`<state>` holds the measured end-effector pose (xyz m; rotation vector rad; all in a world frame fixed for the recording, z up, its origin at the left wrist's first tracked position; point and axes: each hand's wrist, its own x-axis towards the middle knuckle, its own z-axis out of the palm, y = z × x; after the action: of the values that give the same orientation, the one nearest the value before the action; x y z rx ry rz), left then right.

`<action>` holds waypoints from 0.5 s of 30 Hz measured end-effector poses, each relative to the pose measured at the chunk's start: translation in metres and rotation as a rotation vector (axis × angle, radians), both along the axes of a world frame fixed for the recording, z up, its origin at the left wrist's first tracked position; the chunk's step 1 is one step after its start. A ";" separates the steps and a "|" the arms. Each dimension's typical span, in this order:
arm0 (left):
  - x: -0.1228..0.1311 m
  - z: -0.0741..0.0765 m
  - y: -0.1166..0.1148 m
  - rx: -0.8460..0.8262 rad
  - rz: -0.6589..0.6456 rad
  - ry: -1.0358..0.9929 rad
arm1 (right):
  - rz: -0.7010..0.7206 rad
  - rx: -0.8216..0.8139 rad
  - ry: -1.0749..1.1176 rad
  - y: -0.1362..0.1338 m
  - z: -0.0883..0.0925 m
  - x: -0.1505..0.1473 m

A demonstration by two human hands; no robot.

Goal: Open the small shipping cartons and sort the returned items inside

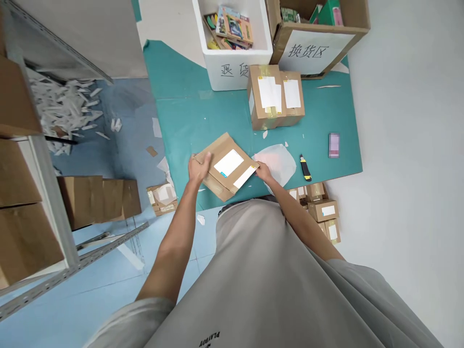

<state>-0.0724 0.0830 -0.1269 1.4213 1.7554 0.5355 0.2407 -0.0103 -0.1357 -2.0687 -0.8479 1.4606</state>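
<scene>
A flat brown cardboard parcel (225, 166) with a white-and-blue label lies tilted near the front edge of a teal table (188, 116). My left hand (198, 167) grips its left corner, fingers curled over the edge. My right hand (263, 171) pinches the parcel's right corner by the white label strip. A thin white plastic bag (277, 160) lies just right of the parcel, under my right hand.
A yellow-black box cutter (305, 167) and a pink phone (334, 145) lie to the right. Two labelled boxes (275, 95) stand further back, before a white foam bin (232, 43) and a cardboard bin (319, 38). Small parcels (322, 210) sit on the floor; shelving stands at left.
</scene>
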 end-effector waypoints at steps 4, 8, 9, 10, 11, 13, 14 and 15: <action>-0.012 0.000 0.000 -0.128 -0.137 0.190 | -0.129 -0.032 0.102 0.000 0.000 -0.002; -0.015 -0.014 0.005 -0.277 -0.247 0.313 | -0.218 -0.047 0.229 -0.001 0.007 -0.004; -0.014 -0.018 0.004 -0.278 -0.242 0.324 | -0.224 -0.046 0.258 -0.002 0.008 -0.006; -0.013 -0.021 0.004 -0.274 -0.226 0.324 | -0.206 -0.044 0.280 -0.003 0.009 -0.011; -0.011 -0.023 0.002 -0.273 -0.208 0.322 | -0.171 -0.039 0.293 -0.003 0.010 -0.018; -0.008 -0.026 -0.003 -0.275 -0.173 0.309 | -0.074 -0.024 0.296 -0.005 0.011 -0.036; -0.007 -0.026 -0.005 -0.262 -0.149 0.298 | -0.032 -0.011 0.287 -0.005 0.011 -0.046; -0.007 -0.025 -0.008 -0.232 -0.120 0.285 | -0.003 0.009 0.272 -0.004 0.010 -0.057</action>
<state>-0.0795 0.0752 -0.1521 1.4782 1.8667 0.0623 0.1841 -0.0142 -0.1253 -1.8088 -0.7395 1.6846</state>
